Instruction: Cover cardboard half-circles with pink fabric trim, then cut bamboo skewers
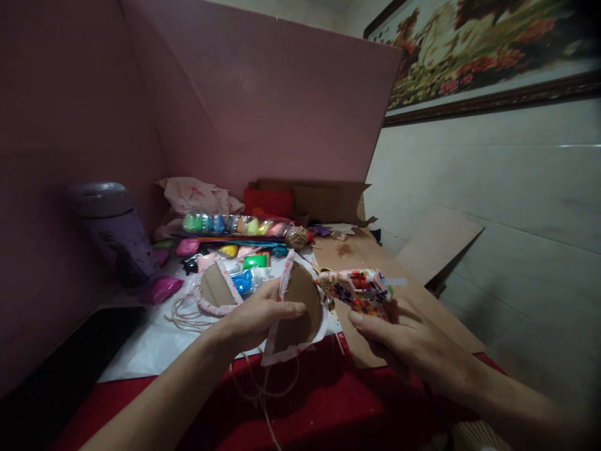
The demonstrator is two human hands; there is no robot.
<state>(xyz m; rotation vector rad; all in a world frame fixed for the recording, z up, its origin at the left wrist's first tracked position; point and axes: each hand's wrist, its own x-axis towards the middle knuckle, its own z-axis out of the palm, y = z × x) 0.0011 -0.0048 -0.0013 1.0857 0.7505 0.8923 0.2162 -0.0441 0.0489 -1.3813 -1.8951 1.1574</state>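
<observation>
Pink-edged cardboard (214, 288) lies left in my view. Next, my left hand (263, 318), forearm slanting inward, pinches a half-round cardboard piece (303, 285) above the red cloth (338, 394), thumb across its face; my right hand (397, 329), angled inward, grips a flower-patterned tool (350, 288).

Matt cardboard half-disc (307, 288) at centre, edged in cloth (300, 352); rough twine ball (297, 237) above; glossy plastic magenta packet (162, 289) at left; smooth wall tiles (493, 169) at right
</observation>
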